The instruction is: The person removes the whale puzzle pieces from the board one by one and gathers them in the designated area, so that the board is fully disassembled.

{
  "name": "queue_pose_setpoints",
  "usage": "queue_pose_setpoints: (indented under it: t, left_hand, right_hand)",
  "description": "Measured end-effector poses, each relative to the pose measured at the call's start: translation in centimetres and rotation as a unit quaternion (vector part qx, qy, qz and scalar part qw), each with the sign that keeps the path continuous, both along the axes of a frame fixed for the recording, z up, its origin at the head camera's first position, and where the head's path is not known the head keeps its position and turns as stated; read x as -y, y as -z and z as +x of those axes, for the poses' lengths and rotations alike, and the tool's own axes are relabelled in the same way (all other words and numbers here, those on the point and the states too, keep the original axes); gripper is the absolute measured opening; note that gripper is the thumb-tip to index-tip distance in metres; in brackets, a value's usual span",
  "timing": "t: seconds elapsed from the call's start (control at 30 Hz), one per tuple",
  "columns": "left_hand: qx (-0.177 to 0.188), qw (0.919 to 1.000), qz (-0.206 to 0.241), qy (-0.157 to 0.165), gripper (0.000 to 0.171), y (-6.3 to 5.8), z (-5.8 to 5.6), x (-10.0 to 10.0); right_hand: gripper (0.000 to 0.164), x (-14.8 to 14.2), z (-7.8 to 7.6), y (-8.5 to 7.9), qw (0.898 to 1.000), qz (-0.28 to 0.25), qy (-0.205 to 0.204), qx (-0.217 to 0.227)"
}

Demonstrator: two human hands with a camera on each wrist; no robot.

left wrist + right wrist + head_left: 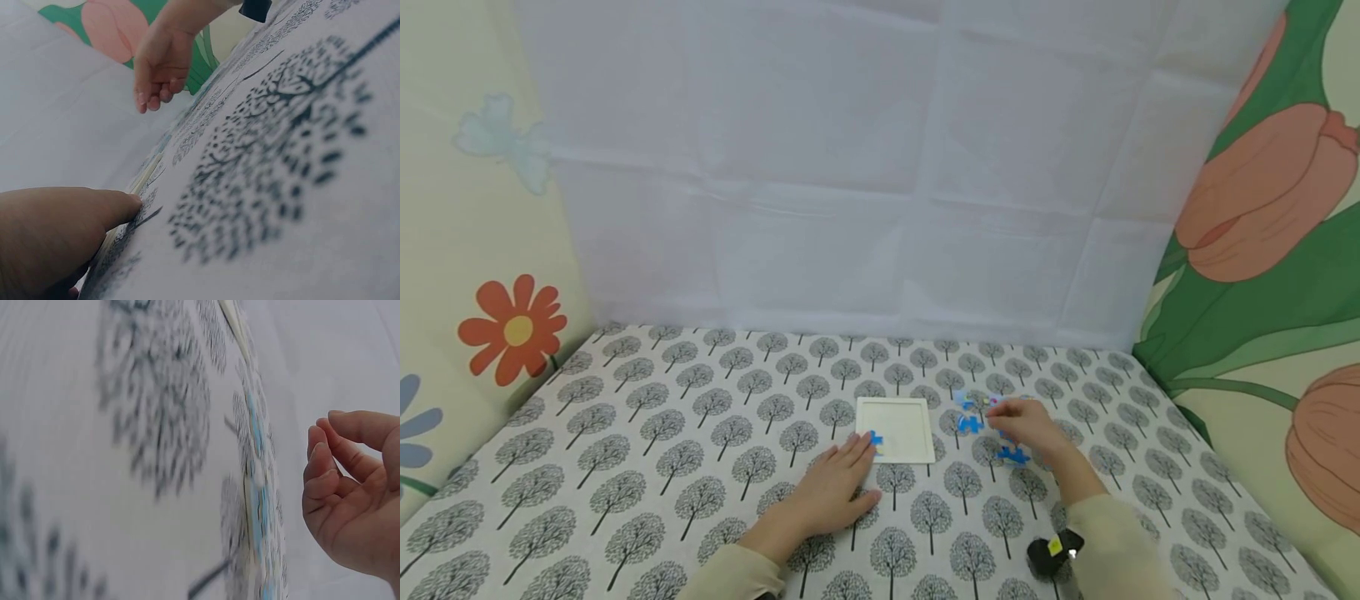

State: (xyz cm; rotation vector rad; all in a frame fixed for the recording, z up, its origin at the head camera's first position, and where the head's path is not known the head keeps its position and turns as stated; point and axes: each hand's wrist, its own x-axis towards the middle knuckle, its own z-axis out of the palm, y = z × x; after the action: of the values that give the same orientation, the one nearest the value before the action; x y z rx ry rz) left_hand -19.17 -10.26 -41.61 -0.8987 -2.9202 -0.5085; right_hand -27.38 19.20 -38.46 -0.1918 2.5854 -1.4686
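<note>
A white square puzzle tray (pixel 902 429) lies on the table with a blue puzzle piece (pixel 876 438) in its lower left corner. Flat beside that corner, my left hand (pixel 831 492) has its fingers extended, and the fingertips reach over the tray's left edge. To the tray's right are several loose puzzle pieces, among them a blue one (pixel 970 423) and a darker blue one (pixel 1014 455). Over them hovers my right hand (pixel 1028 427), fingers loosely bent. In the right wrist view, the thumb and fingertips (pixel 320 425) come close together, and no piece shows between them.
A tree-patterned cloth (pixel 700 467) covers the table. Behind it hangs a white sheet (pixel 820 183), and flower-printed panels (pixel 1285 333) stand at both sides. A black wrist device (pixel 1052 550) sits near the right sleeve.
</note>
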Motion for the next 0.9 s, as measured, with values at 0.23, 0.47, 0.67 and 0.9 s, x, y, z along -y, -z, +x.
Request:
queue_pose_setpoints:
  t: [0.23, 0.47, 0.67, 0.9]
  left_hand:
    - [-0.002, 1.0000, 0.005, 0.001, 0.062, 0.0, 0.0, 0.0]
    - [0.000, 0.9995, 0.030, -0.006, 0.061, 0.0, 0.0, 0.0]
    - [0.000, 0.9993, 0.036, -0.011, 0.062, 0.0, -0.1, 0.0]
    - [-0.006, 0.9991, 0.040, -0.012, 0.062, 0.1, -0.1, 0.0]
  right_hand:
    - [0.018, 2.7, -0.4, -0.1, 1.000, -0.020, -0.021, -0.008]
    - [0.017, 5.4, -0.6, -0.1, 0.999, -0.009, -0.032, -0.011]
    - [0.016, 7.2, -0.6, 0.4, 0.998, -0.025, -0.052, -0.009]
    - [0.016, 9.3, -0.6, 0.6, 0.998, -0.031, -0.051, 0.006]
